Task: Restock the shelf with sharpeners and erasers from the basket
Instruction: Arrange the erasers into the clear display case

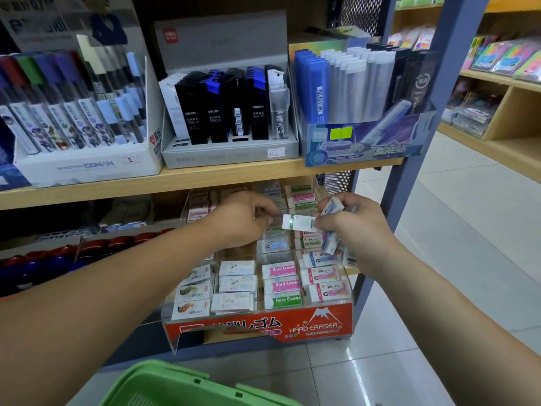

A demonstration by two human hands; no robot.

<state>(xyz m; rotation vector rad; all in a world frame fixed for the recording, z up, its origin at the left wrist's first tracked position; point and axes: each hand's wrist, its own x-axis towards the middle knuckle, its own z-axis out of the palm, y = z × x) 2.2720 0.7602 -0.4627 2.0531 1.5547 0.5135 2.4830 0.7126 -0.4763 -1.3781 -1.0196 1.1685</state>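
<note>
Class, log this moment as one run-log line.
phase: restocking | left hand: pinches green eraser | right hand: holds erasers, green eraser's other end | display: under hands | basket: below

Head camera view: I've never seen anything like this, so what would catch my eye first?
The two hands meet mid-picture: the right hand grips several erasers, and the left hand pinches the end of a green-banded eraser sticking out from them. Just below sits a red tray packed with rows of erasers. A green basket pokes in at the bottom edge.
</note>
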